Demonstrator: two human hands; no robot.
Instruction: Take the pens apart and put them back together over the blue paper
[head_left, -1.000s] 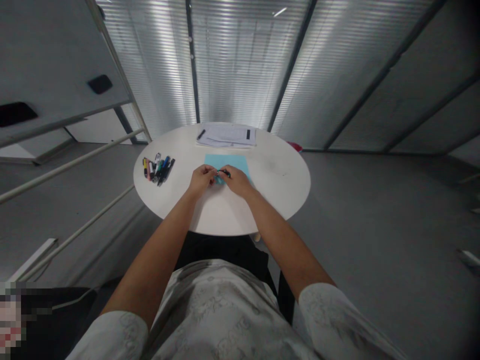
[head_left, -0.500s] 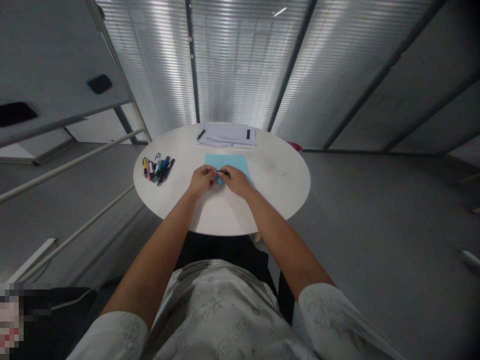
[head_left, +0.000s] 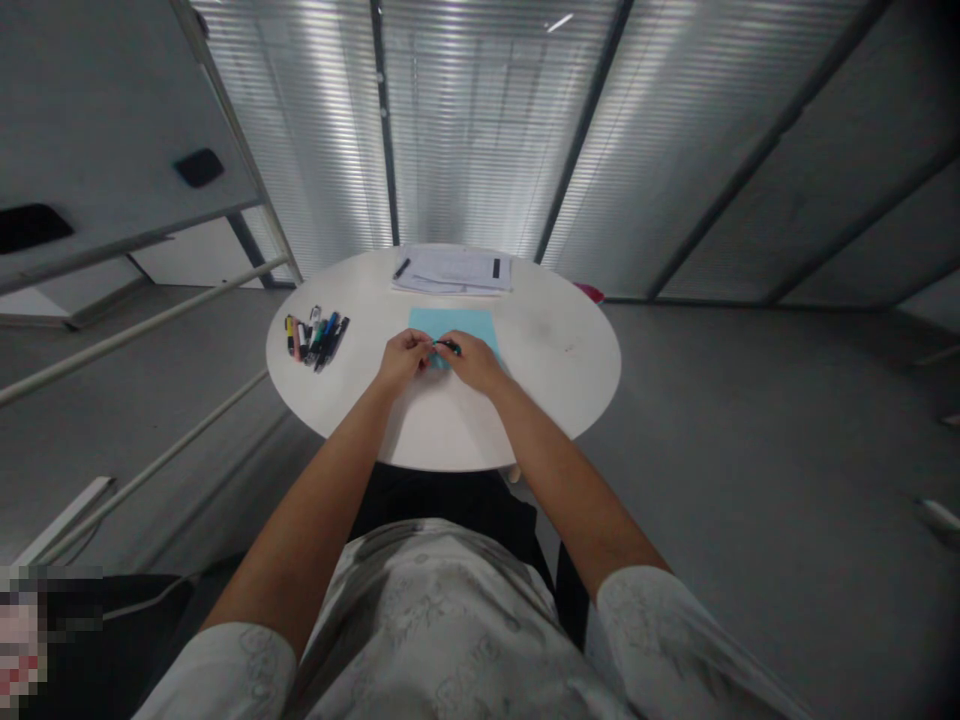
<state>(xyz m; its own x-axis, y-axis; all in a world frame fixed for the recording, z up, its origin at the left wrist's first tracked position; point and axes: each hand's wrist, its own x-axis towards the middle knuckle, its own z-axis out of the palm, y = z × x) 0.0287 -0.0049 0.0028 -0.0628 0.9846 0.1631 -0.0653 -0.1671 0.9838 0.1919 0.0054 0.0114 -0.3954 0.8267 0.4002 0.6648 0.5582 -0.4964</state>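
Above a blue sheet of paper (head_left: 452, 321), my two hands meet with fingertips almost touching. My right hand (head_left: 469, 358) is closed round a small black pen-like thing (head_left: 448, 345) with a hint of green; its exact kind is too small to make out. The left end of that thing points at the pinched fingers of my left hand (head_left: 405, 355). What the left fingers grip, if anything, is hidden. Both hands cover the near part of the blue sheet, which lies flat on a round white table (head_left: 555, 400).
Several pens and markers (head_left: 319, 338) lie in a bunch at the table's left. A stack of white papers (head_left: 454, 270) with a dark pen on it sits at the far edge. A whiteboard on a metal frame (head_left: 225, 285) stands left, blinds (head_left: 465, 130) behind.
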